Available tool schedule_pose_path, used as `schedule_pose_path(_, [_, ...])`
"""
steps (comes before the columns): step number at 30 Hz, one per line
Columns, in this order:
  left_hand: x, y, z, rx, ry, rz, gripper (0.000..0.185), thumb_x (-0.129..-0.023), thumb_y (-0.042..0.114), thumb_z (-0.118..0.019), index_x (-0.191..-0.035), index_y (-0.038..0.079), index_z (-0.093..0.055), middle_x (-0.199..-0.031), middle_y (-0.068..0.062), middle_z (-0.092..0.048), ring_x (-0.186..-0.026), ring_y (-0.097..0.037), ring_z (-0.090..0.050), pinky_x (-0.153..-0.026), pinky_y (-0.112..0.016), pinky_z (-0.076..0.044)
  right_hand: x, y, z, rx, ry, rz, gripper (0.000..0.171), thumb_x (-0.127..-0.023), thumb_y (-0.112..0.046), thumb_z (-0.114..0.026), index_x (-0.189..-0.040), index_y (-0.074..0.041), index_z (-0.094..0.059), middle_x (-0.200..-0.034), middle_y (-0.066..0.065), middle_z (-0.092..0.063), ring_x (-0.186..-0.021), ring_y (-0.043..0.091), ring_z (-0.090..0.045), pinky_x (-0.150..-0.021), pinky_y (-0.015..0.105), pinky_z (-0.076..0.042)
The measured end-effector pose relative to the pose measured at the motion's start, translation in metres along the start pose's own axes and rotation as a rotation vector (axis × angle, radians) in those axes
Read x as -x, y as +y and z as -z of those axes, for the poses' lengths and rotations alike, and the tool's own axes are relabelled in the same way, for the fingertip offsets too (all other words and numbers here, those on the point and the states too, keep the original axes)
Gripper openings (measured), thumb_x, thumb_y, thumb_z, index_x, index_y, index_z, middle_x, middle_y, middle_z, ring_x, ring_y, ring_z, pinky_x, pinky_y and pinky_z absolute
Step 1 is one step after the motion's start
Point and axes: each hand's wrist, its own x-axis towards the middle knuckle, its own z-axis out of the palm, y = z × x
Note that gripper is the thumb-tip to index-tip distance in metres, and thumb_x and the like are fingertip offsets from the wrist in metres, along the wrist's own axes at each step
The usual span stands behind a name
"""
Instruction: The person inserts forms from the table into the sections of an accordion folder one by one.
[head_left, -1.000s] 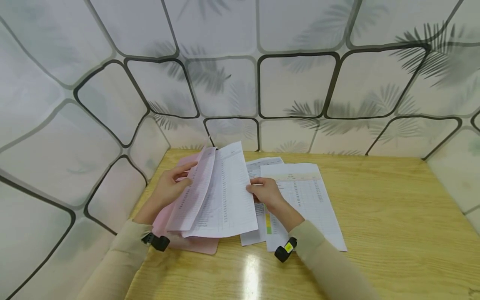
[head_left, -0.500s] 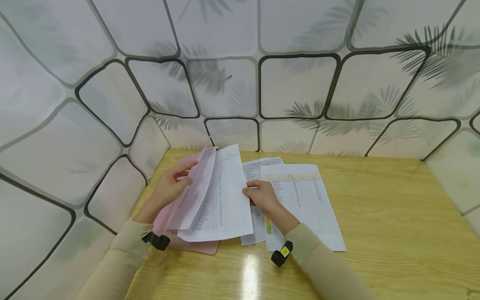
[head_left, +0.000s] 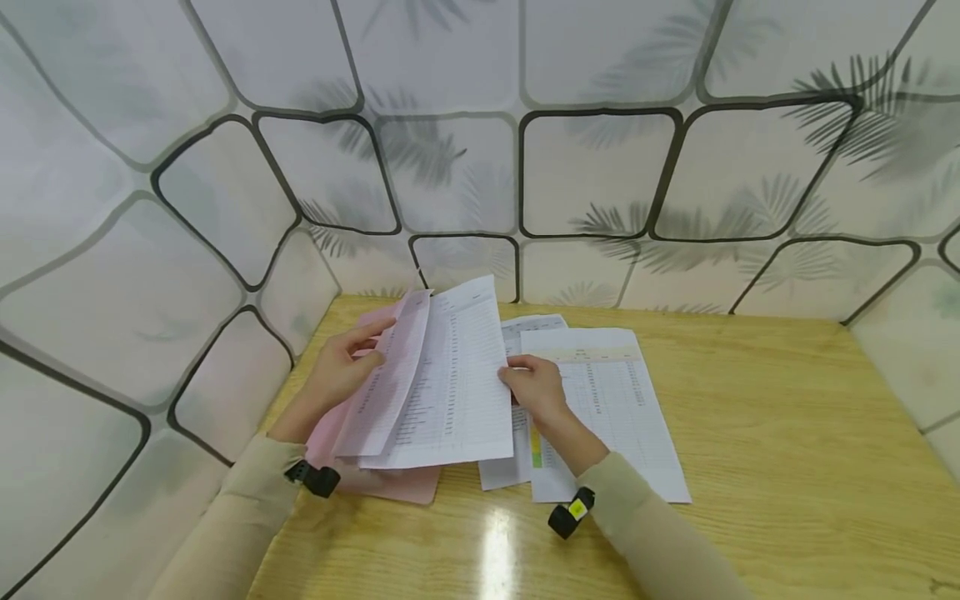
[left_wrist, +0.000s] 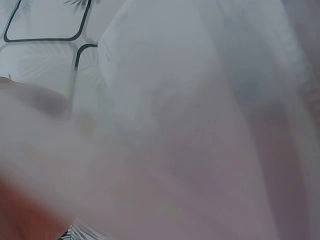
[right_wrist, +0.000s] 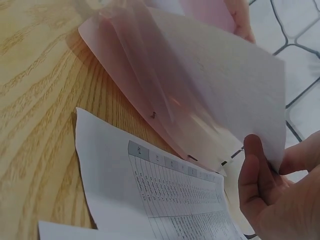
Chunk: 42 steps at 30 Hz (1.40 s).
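Note:
A pink folder (head_left: 405, 487) lies on the table at the left, with clear plastic sleeves (right_wrist: 135, 60) showing in the right wrist view. My left hand (head_left: 339, 372) holds up a pinkish, text-bearing leaf (head_left: 386, 392) of it between thumb and fingers. Beside that leaf stands a white printed sheet (head_left: 457, 375), tilted up from the folder. Its right edge is pinched by my right hand (head_left: 536, 387), thumb on the near face, fingers behind. The sheet's left part is hidden behind the leaf. In the left wrist view, a blurred pale surface covers nearly everything.
Two printed sheets overlap on the wooden table (head_left: 787, 433) right of the folder: a front sheet (head_left: 630, 433) with a coloured strip and a back sheet (head_left: 498, 475) partly under it. Patterned walls (head_left: 592, 175) enclose the table's back and sides.
The printed sheet and my right hand shifted slightly left and down, then back right and up. My left hand and its leaf stayed nearly still.

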Motion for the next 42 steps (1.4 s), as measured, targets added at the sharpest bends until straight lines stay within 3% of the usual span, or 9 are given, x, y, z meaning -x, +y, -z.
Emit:
schedule_pose_path(6, [0.0,-0.002,0.0,0.005,0.011,0.001,0.054,-0.095,0.001,-0.059,-0.148,0.008,-0.062,-0.155,-0.02,-0.055,-0.131,-0.048,-0.061,-0.103,-0.056,-0.054,-0.001,0.004,-0.01,-0.013,-0.11,-0.033,0.037,-0.098,-0.014,-0.069,-0.132,0.001,-0.068,-0.107,0.021,-0.079,-0.073,0.014,-0.074,-0.068,0.03,-0.061])
schedule_pose_path(14, [0.0,0.0,0.0,-0.004,0.013,0.038,0.054,-0.095,0.003,-0.06,-0.149,0.011,-0.061,-0.158,-0.022,-0.052,-0.133,-0.049,-0.06,-0.103,-0.058,-0.054,0.002,0.005,-0.02,0.006,-0.204,-0.001,0.042,-0.101,-0.016,-0.067,-0.137,0.005,-0.064,-0.105,0.022,-0.079,-0.072,0.014,-0.075,-0.071,0.035,-0.064])
schedule_pose_path(25, [0.0,0.002,0.001,-0.008,0.011,0.035,0.054,-0.095,0.002,-0.059,-0.149,0.01,-0.061,-0.157,-0.021,-0.053,-0.133,-0.049,-0.06,-0.102,-0.058,-0.055,0.002,0.002,-0.025,0.01,-0.345,-0.043,0.047,-0.107,-0.011,-0.049,-0.148,0.012,-0.052,-0.109,0.026,-0.077,-0.071,0.013,-0.073,-0.071,0.033,-0.063])
schedule_pose_path(33, [0.0,0.004,0.001,-0.001,0.017,0.026,0.054,-0.095,0.002,-0.059,-0.149,0.009,-0.061,-0.156,-0.02,-0.055,-0.132,-0.049,-0.06,-0.101,-0.055,-0.055,0.0,0.007,-0.03,-0.016,-0.418,0.002,0.044,-0.104,-0.004,-0.053,-0.143,0.017,-0.054,-0.115,0.033,-0.073,-0.073,0.016,-0.076,-0.077,0.041,-0.065])
schedule_pose_path(42, [0.001,0.003,0.002,0.005,0.023,0.021,0.054,-0.095,0.003,-0.059,-0.149,0.01,-0.062,-0.155,-0.019,-0.056,-0.13,-0.048,-0.062,-0.098,-0.052,-0.056,0.001,0.009,-0.04,-0.016,-0.416,0.003,0.039,-0.102,-0.004,-0.059,-0.136,0.015,-0.061,-0.109,0.03,-0.076,-0.073,0.02,-0.079,-0.073,0.036,-0.065])
